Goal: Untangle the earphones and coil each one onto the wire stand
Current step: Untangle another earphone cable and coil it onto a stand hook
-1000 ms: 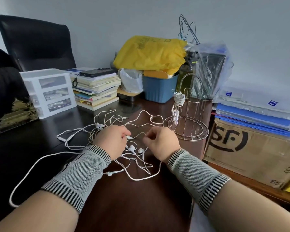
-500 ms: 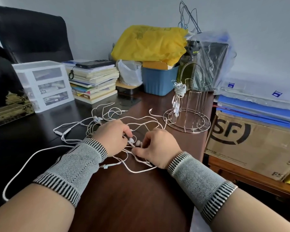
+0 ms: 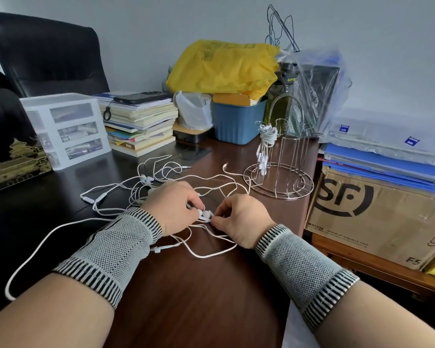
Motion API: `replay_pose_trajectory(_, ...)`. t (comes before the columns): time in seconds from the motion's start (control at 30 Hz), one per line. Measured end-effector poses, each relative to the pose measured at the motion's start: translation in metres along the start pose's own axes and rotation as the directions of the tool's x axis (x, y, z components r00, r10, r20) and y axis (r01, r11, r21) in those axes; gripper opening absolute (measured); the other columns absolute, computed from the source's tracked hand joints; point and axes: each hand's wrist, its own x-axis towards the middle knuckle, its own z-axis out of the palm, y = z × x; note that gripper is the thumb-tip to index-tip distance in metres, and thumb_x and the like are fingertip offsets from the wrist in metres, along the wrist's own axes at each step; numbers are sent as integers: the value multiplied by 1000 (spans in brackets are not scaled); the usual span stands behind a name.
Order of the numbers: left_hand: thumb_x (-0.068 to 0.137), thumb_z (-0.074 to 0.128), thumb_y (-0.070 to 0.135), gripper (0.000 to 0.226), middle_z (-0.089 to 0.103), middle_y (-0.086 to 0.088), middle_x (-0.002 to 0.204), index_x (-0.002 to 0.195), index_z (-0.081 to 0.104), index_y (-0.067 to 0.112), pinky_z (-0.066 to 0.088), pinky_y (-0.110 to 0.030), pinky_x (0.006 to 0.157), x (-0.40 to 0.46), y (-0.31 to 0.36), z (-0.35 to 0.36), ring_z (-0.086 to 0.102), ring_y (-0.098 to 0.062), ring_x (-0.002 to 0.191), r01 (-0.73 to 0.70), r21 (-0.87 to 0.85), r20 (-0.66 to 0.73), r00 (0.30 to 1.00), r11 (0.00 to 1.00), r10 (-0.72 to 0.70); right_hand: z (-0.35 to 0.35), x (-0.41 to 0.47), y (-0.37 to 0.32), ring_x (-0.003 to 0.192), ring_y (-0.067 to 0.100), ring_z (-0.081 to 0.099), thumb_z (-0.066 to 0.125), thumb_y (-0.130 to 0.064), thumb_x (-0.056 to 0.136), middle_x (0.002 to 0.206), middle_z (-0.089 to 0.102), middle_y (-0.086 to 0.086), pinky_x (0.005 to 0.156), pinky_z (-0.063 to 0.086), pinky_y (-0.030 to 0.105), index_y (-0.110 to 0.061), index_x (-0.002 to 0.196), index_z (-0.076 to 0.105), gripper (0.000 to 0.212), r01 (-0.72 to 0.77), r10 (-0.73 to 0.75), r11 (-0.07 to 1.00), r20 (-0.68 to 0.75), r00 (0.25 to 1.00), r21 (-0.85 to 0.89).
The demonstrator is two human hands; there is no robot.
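Earphones (image 3: 161, 189) lie in a white tangle on the dark wooden desk (image 3: 199, 297), loops spreading left and back, one long cord (image 3: 35, 249) trailing off toward the near left edge. Behind them sit a white drawer unit (image 3: 65, 126), a stack of books (image 3: 141, 126) with a phone (image 3: 141, 97) on top, a blue bin (image 3: 236, 121) under a yellow bag (image 3: 224, 66), and at the right a cardboard box (image 3: 377, 212) below blue folders (image 3: 382, 162). The wire stand (image 3: 281, 169) rises just beyond the tangle at the right, and one earphone set (image 3: 265, 144) is already wound on its left post with buds dangling. The cords are thin and cross repeatedly; a small remote (image 3: 86, 198) shows on the left loop. Left hand (image 3: 171, 209) and right hand (image 3: 241, 219), both in grey knit wrist sleeves, meet over the knot, each with fingertips curled in, pinching at the white buds (image 3: 205, 214) between them. Which cord each finger holds cannot be made out, since the knuckles hide it
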Motion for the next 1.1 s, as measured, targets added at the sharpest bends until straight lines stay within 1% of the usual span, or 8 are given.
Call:
replay_pose_trajectory(0.17, 83, 60, 27, 15, 55, 21, 106, 86, 68, 41, 37, -42, 104, -1, 2, -2, 46, -10, 115, -33, 41, 53, 998, 999, 31, -1, -1, 0, 87, 13, 62, 66, -32, 84, 90, 68, -4, 80, 50, 26, -23, 84, 68, 9, 1, 1, 999, -36, 999, 44)
replay_pose_trajectory(0.3, 83, 61, 28, 15, 57, 21, 109, 84, 66, 41, 37, -38, 104, -1, 4, -3, 45, -9, 115, -60, 32, 74, 996, 998, 58, -1, 0, 7, 77, 11, 61, 68, -28, 84, 79, 66, -6, 75, 49, 24, -26, 75, 62, 11, 9, 18, 979, -133, 991, 202)
replay_pose_trajectory(0.47, 86, 61, 29, 17, 59, 21, 111, 92, 72, 40, 38, -37, 104, -2, 1, -2, 47, -7, 114, -92, 54, 97, 992, 994, 86, -4, 0, 19, 72, 12, 60, 73, -8, 82, 77, 66, 0, 78, 50, 26, -19, 79, 65, 13, 28, 115, 786, -191, 975, 618)
replay_pose_trajectory(0.57, 89, 60, 27, 18, 59, 20, 107, 96, 72, 39, 42, -29, 99, -2, 4, -7, 53, -6, 107, -103, 68, 146, 985, 992, 92, -4, 1, 22, 71, 11, 59, 72, -3, 82, 78, 65, 1, 77, 50, 24, -9, 89, 68, 10, 37, 124, 726, -184, 975, 687)
replay_pose_trajectory(0.7, 93, 57, 24, 22, 51, 22, 94, 104, 71, 38, 44, -22, 89, -4, 7, -13, 55, -4, 97, -114, 144, 180, 980, 983, 88, -6, -1, 21, 51, 7, 52, 71, -3, 82, 63, 61, -2, 54, 46, 17, -19, 71, 67, 19, 34, 123, 712, -171, 978, 702)
replay_pose_trajectory(0.8, 93, 59, 25, 20, 57, 19, 98, 106, 70, 37, 46, -25, 88, -5, 11, -11, 59, -7, 96, -118, 134, 30, 993, 984, 115, -6, -2, 21, 43, 4, 48, 70, -1, 81, 57, 60, 0, 48, 42, 17, -17, 67, 67, 22, 46, 112, 661, -160, 981, 749)
replay_pose_trajectory(0.97, 89, 65, 16, 21, 66, 13, 100, 105, 71, 29, 53, -34, 84, -4, 23, -7, 66, -8, 89, -199, -56, -211, 960, 978, 183, -7, -2, 19, 48, 5, 51, 70, 2, 82, 59, 60, 0, 51, 42, 16, -17, 69, 65, 23, 85, 98, 542, -164, 982, 836)
replay_pose_trajectory(1.1, 86, 68, 13, 26, 65, 12, 94, 104, 71, 31, 55, -35, 80, -5, 36, -7, 64, -5, 86, -289, -90, -313, 917, 953, 249, -13, -6, 21, 72, 25, 56, 72, 4, 79, 73, 67, 16, 71, 50, 35, -14, 69, 71, 20, 69, 68, 472, -115, 991, 879)
